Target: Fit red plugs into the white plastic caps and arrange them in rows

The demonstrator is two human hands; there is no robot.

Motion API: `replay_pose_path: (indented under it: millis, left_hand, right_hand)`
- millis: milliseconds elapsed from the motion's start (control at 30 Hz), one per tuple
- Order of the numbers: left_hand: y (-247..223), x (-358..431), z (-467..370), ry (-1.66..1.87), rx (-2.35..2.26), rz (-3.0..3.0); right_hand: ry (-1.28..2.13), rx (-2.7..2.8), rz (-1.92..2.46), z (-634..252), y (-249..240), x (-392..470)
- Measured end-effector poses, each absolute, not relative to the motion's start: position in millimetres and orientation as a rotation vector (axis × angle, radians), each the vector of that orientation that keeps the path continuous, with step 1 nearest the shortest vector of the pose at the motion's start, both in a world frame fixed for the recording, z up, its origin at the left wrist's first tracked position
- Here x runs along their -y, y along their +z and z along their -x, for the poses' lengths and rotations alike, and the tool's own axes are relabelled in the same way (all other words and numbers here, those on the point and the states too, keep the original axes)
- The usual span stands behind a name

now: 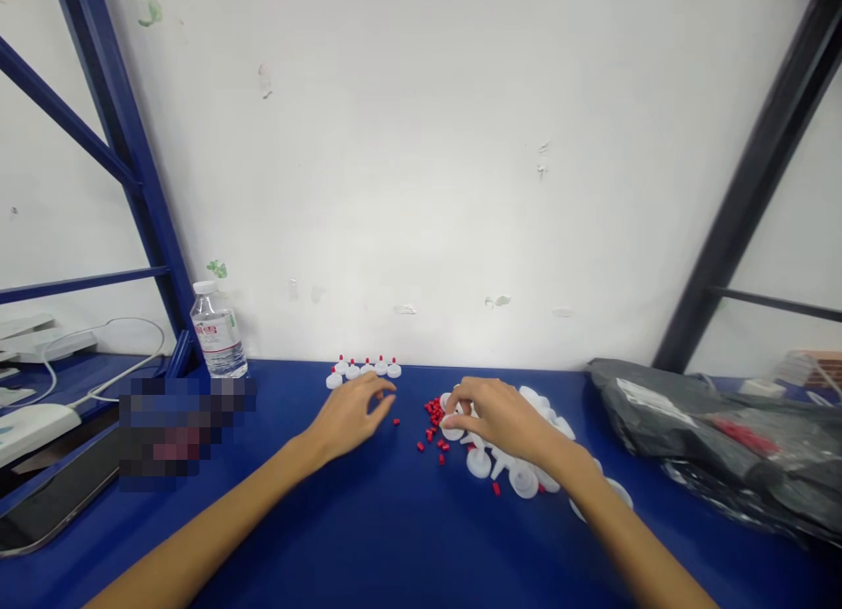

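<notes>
Forearms nearest; left fingers apart, right fingers at 1 white cap, grip unclear (pinching its rim seems best).

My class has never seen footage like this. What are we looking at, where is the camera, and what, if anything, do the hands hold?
There is no machine here: a person works bare-handed, with the left hand and right hand in view. The one picture comes from a camera worn on the head, looking forward and down. On the blue table, red-tipped white caps stand near the wall; loose red pieces and plain white caps lie around the right hand. The left hand looks empty. The right fingertips meet at a white cap; whether they grip something is unclear.
</notes>
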State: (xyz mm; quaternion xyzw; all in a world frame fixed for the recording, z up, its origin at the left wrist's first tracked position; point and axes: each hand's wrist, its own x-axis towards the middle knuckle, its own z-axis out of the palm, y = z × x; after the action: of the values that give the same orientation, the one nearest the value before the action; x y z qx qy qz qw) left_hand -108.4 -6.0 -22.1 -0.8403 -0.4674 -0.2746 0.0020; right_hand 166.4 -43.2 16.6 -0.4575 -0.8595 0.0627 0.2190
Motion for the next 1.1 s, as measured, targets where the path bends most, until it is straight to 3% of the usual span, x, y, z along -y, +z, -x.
replay_pose_path:
  millis: [400, 533, 833, 1100]
  left_hand:
    - [-42.2, 7.2, 99.2, -0.751, 1.409, 2.84]
    - [-38.4, 10.3, 96.1, -1.009, 1.452, 2.829]
    - [-24.1, 18.6, 84.1, -1.955, 1.949, 2.977]
    - [-22.3, 24.0, 81.4, -1.96, 1.977, 2.964]
  right_hand:
    - [0.696, 2.191, 1.086, -156.6, 5.1, 42.4]
    - [0.656, 2.195, 1.077, -153.7, 1.3, 39.8]
    - [0.576, 2.187, 0.998, -149.0, 3.7, 42.9]
    - [0.638, 2.156, 0.941, -144.7, 2.2, 44.2]
